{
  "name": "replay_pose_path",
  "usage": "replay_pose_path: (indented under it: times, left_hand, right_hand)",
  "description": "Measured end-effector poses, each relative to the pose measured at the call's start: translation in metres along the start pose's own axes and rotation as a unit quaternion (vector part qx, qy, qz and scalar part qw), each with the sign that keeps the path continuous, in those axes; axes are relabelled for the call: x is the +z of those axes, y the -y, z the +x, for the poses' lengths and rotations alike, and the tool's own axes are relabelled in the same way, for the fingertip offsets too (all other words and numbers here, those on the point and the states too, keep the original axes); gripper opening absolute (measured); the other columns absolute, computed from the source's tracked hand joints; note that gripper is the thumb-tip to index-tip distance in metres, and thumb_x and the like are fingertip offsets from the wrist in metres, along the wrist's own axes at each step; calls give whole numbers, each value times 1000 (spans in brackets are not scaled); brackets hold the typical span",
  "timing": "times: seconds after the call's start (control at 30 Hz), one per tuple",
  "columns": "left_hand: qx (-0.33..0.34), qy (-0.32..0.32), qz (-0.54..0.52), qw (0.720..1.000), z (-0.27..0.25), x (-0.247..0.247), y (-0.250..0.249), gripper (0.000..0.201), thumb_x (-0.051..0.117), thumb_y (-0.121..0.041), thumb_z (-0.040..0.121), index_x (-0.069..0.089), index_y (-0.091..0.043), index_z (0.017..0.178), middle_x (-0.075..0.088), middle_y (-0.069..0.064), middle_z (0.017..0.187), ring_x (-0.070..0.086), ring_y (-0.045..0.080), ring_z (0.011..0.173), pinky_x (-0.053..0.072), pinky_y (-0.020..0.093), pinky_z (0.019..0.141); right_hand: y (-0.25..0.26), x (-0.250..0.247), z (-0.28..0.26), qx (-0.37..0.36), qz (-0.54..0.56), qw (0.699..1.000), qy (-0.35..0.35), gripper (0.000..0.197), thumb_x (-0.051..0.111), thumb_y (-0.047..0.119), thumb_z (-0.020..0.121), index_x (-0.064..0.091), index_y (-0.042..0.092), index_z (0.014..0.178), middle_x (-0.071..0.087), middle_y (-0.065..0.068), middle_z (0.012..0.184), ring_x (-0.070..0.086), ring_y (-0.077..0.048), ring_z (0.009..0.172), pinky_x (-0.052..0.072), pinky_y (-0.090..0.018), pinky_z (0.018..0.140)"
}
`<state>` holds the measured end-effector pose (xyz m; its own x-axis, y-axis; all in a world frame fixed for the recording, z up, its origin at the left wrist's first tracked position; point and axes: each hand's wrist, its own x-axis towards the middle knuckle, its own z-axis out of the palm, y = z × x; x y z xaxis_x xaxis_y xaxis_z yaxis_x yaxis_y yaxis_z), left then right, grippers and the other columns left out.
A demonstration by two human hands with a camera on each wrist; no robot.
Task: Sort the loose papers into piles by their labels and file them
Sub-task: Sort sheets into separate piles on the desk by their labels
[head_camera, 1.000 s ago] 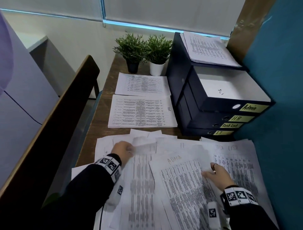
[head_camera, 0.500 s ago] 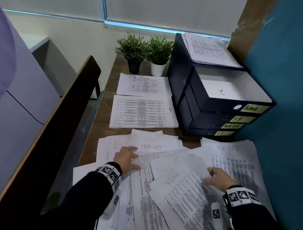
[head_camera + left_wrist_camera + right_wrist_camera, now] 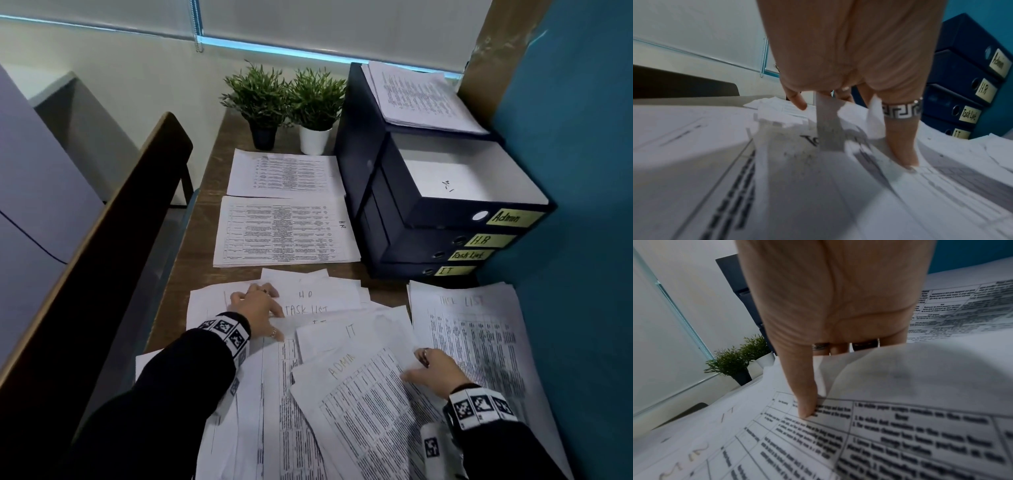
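Across the lower half of the frame I am fanning the loose papers (image 3: 342, 394): left hand (image 3: 257, 308) pinching a sheet's upper edge, right hand (image 3: 433, 371) gripping the ADMIN sheet (image 3: 363, 404), binders (image 3: 445, 236) lying farther up, nearer my right

The head view looks forward and steeply down from above the bench (image 3: 191, 240), wide enough to take in both forearms, the spread papers (image 3: 342, 394), the stacked binders (image 3: 445, 240) at right and two potted plants (image 3: 287, 102) at the far end. The left wrist view sits very low, just above the papers (image 3: 777, 186), facing along the left hand (image 3: 849, 56) toward the binders (image 3: 966, 81). The right wrist view, equally close and tilted, looks past the right hand (image 3: 838, 296) toward the plants (image 3: 735, 360). All three share the paper spread; the binders show in head and left wrist views, the plants in head and right wrist views
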<state>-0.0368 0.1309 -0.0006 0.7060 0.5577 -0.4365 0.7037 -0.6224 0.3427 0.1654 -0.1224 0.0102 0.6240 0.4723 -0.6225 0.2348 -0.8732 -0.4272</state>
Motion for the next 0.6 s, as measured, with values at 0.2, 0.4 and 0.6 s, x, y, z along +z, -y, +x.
replay_pose_path:
  times: [0.2,0.4,0.6]
  left_hand:
    - [37,138,-68,987,-7,-2,-1,33,79,-27,71,71,-12,100,58,-2,97,53,16,98,41,25,84]
    - [-14,-4,-241,970,-3,7,1,9,54,-11,91,60,-15,85,60,3,88,55,17,85,42,20,70]
    - [-90,-44,-187,977,9,8,14,47,71,-13,80,50,-12,123,49,5,115,49,16,98,39,18,87]
  right_hand:
    - [-1,-2,3,-4,2,1000,3,70,70,14,81,34,2,139,42,-9,143,40,-22,132,30,-31,108]
    - [3,0,4,9,-5,1000,3,63,70,12,80,42,3,135,52,-8,134,50,-20,121,35,-28,103]
    - [5,0,8,24,-24,999,10,59,72,14,78,47,3,130,56,-8,129,53,-20,115,38,-31,102]
